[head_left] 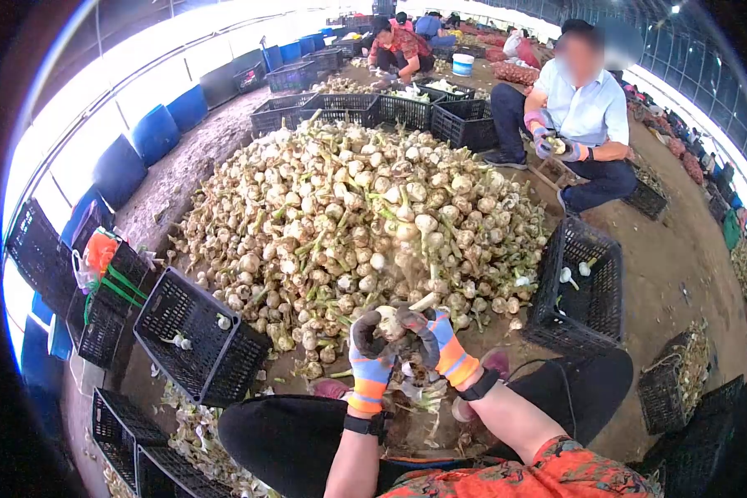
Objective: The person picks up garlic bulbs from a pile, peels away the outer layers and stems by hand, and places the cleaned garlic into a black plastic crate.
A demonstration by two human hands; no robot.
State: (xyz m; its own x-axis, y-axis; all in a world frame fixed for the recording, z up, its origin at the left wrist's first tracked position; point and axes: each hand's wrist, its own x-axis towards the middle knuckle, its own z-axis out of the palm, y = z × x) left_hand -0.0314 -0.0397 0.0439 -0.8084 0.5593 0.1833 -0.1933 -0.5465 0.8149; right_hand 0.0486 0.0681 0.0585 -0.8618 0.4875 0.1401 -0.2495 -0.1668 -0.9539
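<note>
A garlic bulb [389, 323] with a pale stem pointing up to the right is held in front of the heap. My left hand [368, 350], in a striped glove with dark fingertips, is closed round the bulb's left side. On the stem side, my right hand [438, 339], gloved the same way, has its fingers closed on the bulb too. Just beyond both hands rises a large heap of garlic bulbs [349, 199], many with stems and soil on them. Peeled skins and trimmings [421, 394] lie on the ground below my hands.
A black crate [199, 336] with a few bulbs stands at left, another black crate [579, 286] at right. More crates [340, 109] line the heap's far side. A gloved co-worker [579, 108] squats at upper right holding a bulb. My knees flank the trimmings.
</note>
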